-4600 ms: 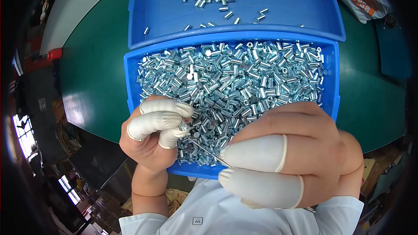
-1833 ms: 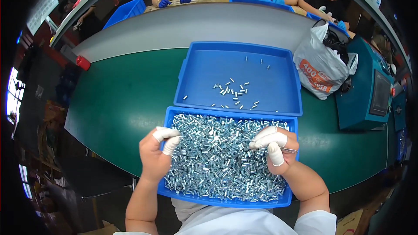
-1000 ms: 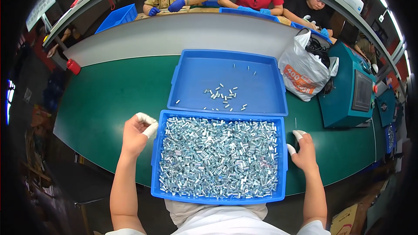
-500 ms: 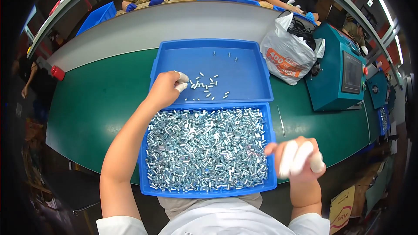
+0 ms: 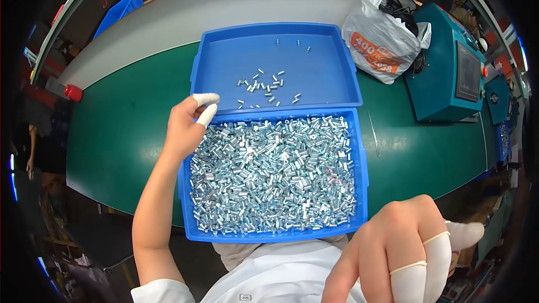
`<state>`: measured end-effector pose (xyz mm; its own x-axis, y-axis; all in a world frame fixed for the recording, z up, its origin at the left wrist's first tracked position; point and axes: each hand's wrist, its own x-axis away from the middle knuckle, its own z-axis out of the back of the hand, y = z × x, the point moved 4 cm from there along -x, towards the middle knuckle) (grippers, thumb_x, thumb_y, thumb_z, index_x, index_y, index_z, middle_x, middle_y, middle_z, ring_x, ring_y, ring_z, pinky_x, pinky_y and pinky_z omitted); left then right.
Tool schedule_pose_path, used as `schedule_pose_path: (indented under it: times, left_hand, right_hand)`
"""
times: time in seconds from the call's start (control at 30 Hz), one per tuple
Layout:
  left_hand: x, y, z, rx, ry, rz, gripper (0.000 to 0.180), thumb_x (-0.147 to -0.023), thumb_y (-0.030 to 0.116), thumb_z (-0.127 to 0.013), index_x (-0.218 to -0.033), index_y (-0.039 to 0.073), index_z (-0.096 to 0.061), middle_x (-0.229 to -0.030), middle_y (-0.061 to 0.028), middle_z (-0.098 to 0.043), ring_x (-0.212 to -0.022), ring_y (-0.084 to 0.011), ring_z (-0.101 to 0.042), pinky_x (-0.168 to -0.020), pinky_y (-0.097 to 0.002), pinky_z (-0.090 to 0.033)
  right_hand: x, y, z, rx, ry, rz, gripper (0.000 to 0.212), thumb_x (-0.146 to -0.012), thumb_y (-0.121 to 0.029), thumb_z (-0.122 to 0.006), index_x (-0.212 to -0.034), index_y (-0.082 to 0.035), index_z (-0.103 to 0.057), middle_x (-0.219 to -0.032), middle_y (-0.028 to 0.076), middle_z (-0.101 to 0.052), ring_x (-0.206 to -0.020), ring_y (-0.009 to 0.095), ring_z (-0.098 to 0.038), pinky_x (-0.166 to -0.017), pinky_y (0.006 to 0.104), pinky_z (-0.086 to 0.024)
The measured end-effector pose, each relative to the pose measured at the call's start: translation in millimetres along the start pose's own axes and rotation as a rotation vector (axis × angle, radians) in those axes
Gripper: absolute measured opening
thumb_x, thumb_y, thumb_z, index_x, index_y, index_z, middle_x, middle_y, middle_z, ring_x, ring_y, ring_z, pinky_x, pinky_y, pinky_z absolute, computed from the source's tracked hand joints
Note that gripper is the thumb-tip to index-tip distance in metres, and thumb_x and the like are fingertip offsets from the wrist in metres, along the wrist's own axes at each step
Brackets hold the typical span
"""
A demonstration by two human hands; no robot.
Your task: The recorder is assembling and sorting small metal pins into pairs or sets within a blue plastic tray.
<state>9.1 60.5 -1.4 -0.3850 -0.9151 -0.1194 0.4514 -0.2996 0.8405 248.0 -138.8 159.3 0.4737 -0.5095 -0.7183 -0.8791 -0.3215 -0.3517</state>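
My left hand [image 5: 193,120], with white finger cots on its thumb and forefinger, is over the left end of the seam between two blue trays. Its thumb and forefinger are apart and nothing shows between them. The near tray [image 5: 362,191] is full of small shiny metal sleeves [image 5: 275,174]. In the far tray [image 5: 325,87] lies a loose cluster of similar pieces [image 5: 261,85], with several more near its back wall. My right hand [image 5: 401,247] is raised close at the lower right, fingers curled and several tips in white cots; whatever they hold is hidden.
A thin metal rod [image 5: 374,134] lies on the green table [image 5: 129,129], right of the trays. Behind it are a white plastic bag [image 5: 379,45] and a teal machine with a screen [image 5: 449,70]. A red-topped object [image 5: 73,92] stands left. Co-workers sit beyond the grey partition [image 5: 269,5].
My left hand has drawn back from the metal pieces in the far tray toward me and leftward. My right hand has come nearer, down and right. The whole view has shifted.
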Motion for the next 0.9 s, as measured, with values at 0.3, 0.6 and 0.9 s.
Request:
schedule_pose_path:
  times: [0.3, 0.6, 0.9]
  left_hand:
    - [72, 57, -1, -0.313, -0.233, -0.141, 0.033, -0.088, 0.014, -0.077, -0.120, 0.004, -0.070, -0.103, -0.0133, -0.070, -0.090, -0.0264, -0.066, -0.082, -0.0363, -0.054]
    - [118, 71, -15, -0.630, -0.308, -0.197, 0.059, -0.080, 0.024, -0.083, -0.132, 0.005, -0.062, -0.119, -0.0156, -0.060, -0.103, -0.0351, -0.062, -0.082, -0.0437, -0.055]
    - [111, 69, -25, -0.614, -0.397, -0.171, 0.048, -0.081, 0.018, -0.080, -0.125, 0.004, -0.066, -0.112, -0.0160, -0.061, -0.097, -0.0357, -0.065, -0.084, -0.0440, -0.055]
  right_hand:
    - [58, -6, 46, 0.950, 0.647, 0.028, 0.026, -0.097, -0.017, -0.060, -0.085, 0.003, -0.071, -0.087, 0.022, -0.072, -0.072, 0.033, -0.071, -0.072, 0.0420, -0.059]
    - [93, 23, 93, 2.110, 0.470, -0.722, 0.041, -0.082, -0.018, -0.082, -0.119, -0.006, -0.070, -0.109, 0.014, -0.068, -0.099, 0.034, -0.065, -0.086, 0.0428, -0.054]
    - [75, 49, 111, 2.141, 0.299, -0.968, 0.046, -0.085, -0.024, -0.078, -0.125, -0.005, -0.066, -0.111, 0.015, -0.061, -0.101, 0.035, -0.059, -0.088, 0.0445, -0.051]
